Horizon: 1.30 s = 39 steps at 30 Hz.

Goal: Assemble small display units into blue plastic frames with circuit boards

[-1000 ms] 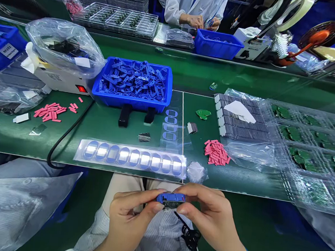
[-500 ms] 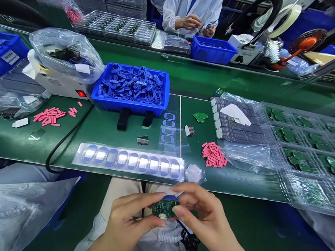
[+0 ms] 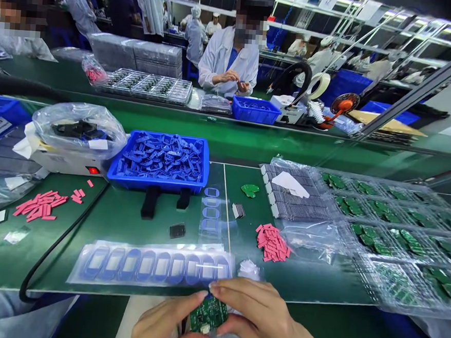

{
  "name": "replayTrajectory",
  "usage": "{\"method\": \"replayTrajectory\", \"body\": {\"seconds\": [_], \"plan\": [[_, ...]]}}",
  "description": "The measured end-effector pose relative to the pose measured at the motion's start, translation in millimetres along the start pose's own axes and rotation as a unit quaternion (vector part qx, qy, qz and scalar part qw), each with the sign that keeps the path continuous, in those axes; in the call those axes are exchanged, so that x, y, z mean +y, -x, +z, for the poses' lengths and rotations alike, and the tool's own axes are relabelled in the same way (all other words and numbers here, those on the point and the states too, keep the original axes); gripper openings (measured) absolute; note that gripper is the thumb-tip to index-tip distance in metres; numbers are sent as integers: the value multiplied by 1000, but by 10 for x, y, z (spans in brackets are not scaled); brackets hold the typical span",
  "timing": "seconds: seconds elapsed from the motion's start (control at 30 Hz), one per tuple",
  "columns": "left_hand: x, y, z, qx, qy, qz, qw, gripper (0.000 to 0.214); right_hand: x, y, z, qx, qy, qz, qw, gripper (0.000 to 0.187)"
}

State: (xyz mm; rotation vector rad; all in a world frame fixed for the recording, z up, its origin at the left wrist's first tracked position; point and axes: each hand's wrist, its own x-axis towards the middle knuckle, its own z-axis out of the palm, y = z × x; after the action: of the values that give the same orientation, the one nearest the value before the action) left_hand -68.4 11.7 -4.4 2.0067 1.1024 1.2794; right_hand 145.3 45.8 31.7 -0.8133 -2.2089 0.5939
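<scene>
from our left hand (image 3: 168, 325) and right hand (image 3: 259, 315), a blue-printed film sheet (image 3: 153, 266) lies flat at 12 o'clock, low enough to pass over. beyond it, a blue crate (image 3: 157, 183) blocks the way. we have a passage over green counter (image 3: 240, 237) at 1 o'clock, up to the pink strips (image 3: 272, 243). transparent trays (image 3: 391, 232) stand at 2 o'clock, and a black cable (image 3: 52, 242) crosses at 10 o'clock.

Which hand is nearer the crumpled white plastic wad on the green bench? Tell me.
Right. The right hand sits just below the wad; the left hand is farther off, down and to its left.
</scene>
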Motion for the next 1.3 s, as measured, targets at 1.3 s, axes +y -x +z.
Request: {"method": "replayTrajectory", "body": {"seconds": [1.3], "plan": [[-537,-132,-69,63,-240,16,969,21,863,-1163,810,-143,-30,195,970,18]]}}
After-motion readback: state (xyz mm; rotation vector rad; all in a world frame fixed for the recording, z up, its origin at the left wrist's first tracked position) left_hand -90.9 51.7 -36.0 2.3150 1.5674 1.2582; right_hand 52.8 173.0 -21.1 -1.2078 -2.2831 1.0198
